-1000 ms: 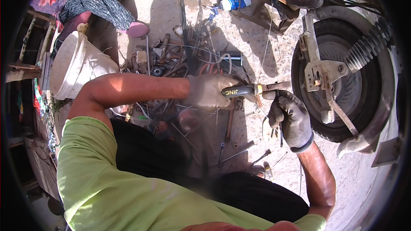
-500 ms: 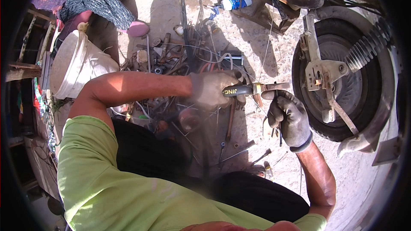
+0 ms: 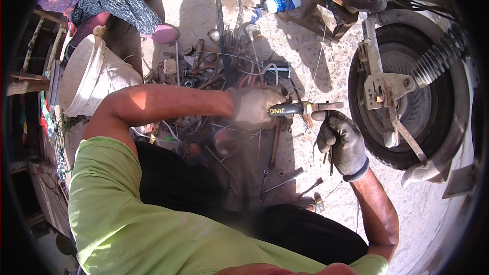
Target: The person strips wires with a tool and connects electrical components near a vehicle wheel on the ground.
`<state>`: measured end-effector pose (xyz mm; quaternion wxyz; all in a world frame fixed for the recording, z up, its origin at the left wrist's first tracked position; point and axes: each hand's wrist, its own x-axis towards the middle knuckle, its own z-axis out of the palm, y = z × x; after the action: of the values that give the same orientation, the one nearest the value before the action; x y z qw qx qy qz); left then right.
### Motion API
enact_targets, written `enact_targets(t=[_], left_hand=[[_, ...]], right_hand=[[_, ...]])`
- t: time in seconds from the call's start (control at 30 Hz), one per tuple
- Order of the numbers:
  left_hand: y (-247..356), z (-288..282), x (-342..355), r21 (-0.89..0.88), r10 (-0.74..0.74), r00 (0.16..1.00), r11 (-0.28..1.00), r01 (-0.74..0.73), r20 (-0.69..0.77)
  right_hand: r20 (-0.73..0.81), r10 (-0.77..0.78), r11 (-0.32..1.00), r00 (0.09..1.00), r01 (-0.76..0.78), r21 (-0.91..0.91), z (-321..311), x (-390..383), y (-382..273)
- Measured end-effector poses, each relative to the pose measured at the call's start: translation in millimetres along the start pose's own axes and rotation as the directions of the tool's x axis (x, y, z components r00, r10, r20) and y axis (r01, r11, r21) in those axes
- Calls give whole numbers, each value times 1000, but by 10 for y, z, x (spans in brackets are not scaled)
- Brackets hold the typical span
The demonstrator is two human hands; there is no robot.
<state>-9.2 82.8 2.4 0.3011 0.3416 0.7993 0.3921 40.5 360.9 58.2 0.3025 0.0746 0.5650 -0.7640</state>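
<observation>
My left hand (image 3: 257, 106), in a grey work glove, is closed round the black handle of a chisel-like tool (image 3: 290, 109). It has a yellow collar and a flat metal blade (image 3: 328, 106) pointing right. Just below that blade, my right hand (image 3: 346, 142), also gloved, has its fingers curled in and one fingertip close to the metal. A thin dark rod-like piece (image 3: 331, 160) sticks out beneath the curled right fingers; its other end is hidden in the glove. A thin wire (image 3: 321, 53) runs upward from near the blade.
Loose tools and metal parts (image 3: 204, 66) lie heaped on the ground ahead. A motorcycle wheel (image 3: 402, 91) with a spring shock absorber (image 3: 440, 61) stands at right. A white bucket (image 3: 84, 79) is at left, near a seated person's leg (image 3: 119, 7). A blue-and-white bottle (image 3: 282, 3) lies farther off.
My left hand and the tool have shifted slightly right. My right hand has moved slightly; both grips look the same.
</observation>
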Motion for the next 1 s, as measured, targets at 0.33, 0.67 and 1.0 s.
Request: enact_targets(t=[0.33, 0.67, 1.0], left_hand=[[75, -52, 28, -363, -274, 898, 844, 396, 343], [-289, 100, 33, 179, 237, 967, 951, -251, 97], [18, 63, 13, -40, -156, 985, 986, 159, 73]], right_hand=[[37, 31, 999, 999, -31, 13, -13, 31, 11], [37, 11, 1000, 999, -11, -19, 42, 23, -7], [0, 28, 999, 1000, -28, -45, 8, 15, 27]])
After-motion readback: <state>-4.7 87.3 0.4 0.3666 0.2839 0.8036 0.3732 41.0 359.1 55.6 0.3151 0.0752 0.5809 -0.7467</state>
